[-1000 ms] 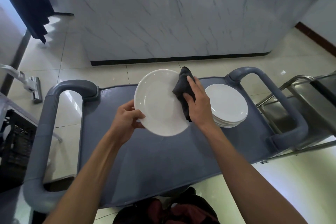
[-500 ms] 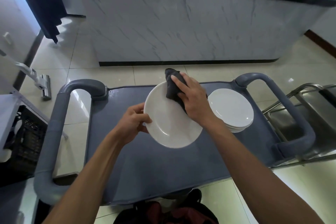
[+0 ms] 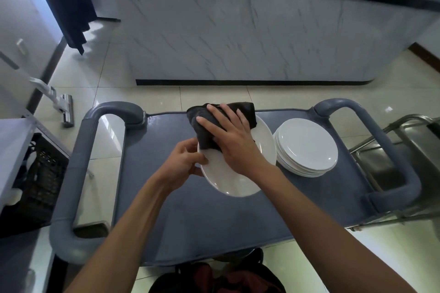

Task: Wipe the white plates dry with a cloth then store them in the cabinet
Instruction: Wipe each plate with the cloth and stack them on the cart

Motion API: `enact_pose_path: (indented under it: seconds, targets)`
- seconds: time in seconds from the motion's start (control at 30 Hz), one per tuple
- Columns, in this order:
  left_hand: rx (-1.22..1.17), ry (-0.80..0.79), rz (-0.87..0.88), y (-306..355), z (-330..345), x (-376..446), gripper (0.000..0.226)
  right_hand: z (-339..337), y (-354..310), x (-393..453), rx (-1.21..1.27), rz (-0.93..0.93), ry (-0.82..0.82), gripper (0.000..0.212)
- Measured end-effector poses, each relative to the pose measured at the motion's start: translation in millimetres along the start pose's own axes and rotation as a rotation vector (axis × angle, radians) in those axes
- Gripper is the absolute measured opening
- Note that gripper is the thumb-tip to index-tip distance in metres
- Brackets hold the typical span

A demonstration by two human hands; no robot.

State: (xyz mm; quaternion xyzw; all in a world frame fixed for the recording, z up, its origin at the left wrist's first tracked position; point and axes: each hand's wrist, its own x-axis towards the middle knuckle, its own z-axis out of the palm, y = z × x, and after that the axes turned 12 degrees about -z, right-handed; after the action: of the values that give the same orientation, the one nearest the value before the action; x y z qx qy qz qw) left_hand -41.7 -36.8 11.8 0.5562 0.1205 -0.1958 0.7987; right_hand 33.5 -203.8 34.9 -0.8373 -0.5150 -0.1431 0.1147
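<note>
A white plate [image 3: 234, 179] is held tilted above the grey cart top [image 3: 190, 216]. My left hand [image 3: 183, 164] pinches its left rim, thumb on the face. My right hand [image 3: 234, 140] lies spread with straight fingers on a dark cloth [image 3: 207, 133], pressing it against the upper part of the plate. The cloth drapes over the plate's far edge. A stack of several white plates [image 3: 307, 147] sits on the cart just right of the held plate.
The cart has thick grey handles at left [image 3: 71, 173] and right [image 3: 390, 157]. A marble-fronted counter [image 3: 238, 31] stands beyond it. A steel trolley [image 3: 404, 154] is at right, a black crate [image 3: 35, 181] at left, a floor cleaner [image 3: 59, 104] near the wall.
My right hand has slid the cloth from the plate's right side up and across to its top-left part. The plate has tilted flatter and shifted right, nearer the stack.
</note>
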Motion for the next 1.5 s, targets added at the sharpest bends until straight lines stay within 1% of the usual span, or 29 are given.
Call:
enact_pose_path:
  seconds: [0.17,0.27,0.37,0.5,0.63,0.8,0.97,1.07,1.27,1.37,1.5]
  targets:
    - [-0.005,0.054,0.008,1.8,1.9,-2.2,0.054,0.1,9.7,8.7,-0.013,0.043,0.073,0.057]
    - [-0.022,0.107,0.028,3.1,3.2,-3.6,0.055,0.8,21.0,16.2,-0.025,0.127,0.128,0.056]
    - [-0.067,0.166,0.039,2.9,3.6,-4.8,0.056,8.8,34.5,15.3,-0.03,0.259,0.175,0.055]
    - [-0.137,0.254,0.056,3.6,3.8,-4.4,0.052,19.9,47.9,-0.1,0.056,0.444,0.241,0.056]
    - [-0.202,0.326,0.08,4.3,7.2,-1.3,0.047,28.0,49.3,-19.4,0.146,0.493,0.249,0.056]
    - [-0.265,0.395,0.122,5.6,11.4,11.7,0.051,37.8,37.3,-34.1,0.233,0.565,0.256,0.055]
    - [-0.318,0.395,0.123,6.5,28.0,29.0,0.046,45.7,25.7,-46.6,0.185,0.618,0.241,0.052]
    - [-0.331,0.381,0.117,10.0,35.4,38.5,0.045,44.7,19.0,-47.2,0.165,0.638,0.21,0.055]
    - [-0.329,0.347,0.113,12.4,48.8,50.9,0.049,46.1,3.5,-44.8,0.235,0.674,0.19,0.057]
    - [-0.329,0.319,0.107,11.7,49.4,51.3,0.052,44.5,-2.7,-42.6,0.247,0.661,0.177,0.057]
    - [-0.336,0.311,0.119,14.2,46.7,52.7,0.049,39.7,-8.2,-35.4,0.287,0.635,0.169,0.056]
